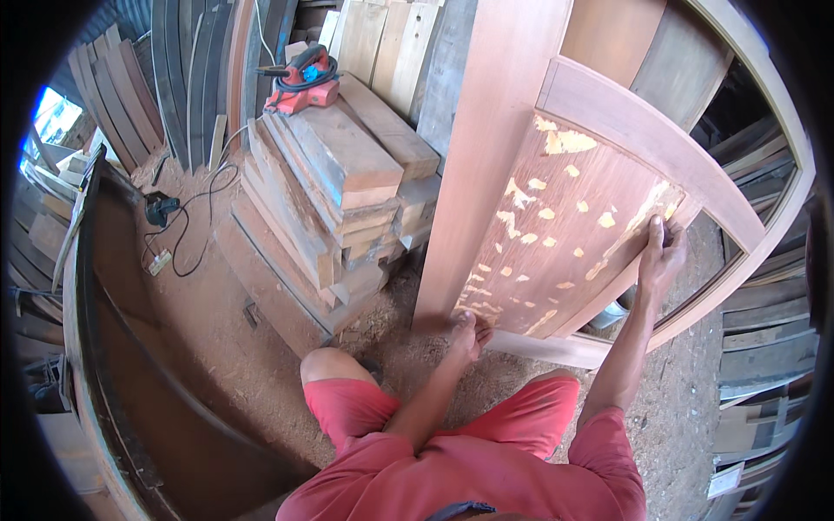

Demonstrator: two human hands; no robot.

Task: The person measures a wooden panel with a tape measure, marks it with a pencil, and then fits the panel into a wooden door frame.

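A reddish-brown wooden door frame (491,165) leans in front of me, with a curved rail and a curved outer edge on its right. Set into it is a brown panel (565,187) dotted with pale yellow patches that look like filler. My left hand (470,337) is at the panel's lower left corner, over the bottom rail, its fingers curled. On the panel's right side, beside a long yellow streak, my right hand (664,250) rests with its fingers bent. Whatever either hand may hold is too small or hidden to make out.
A stack of thick boards (339,174) stands left of the frame, with a red corded power tool (304,82) on top. A black tool (162,208) and cord lie on the dusty floor. Curved wood pieces (769,321) are piled at right; a large curved board (174,373) stands at left.
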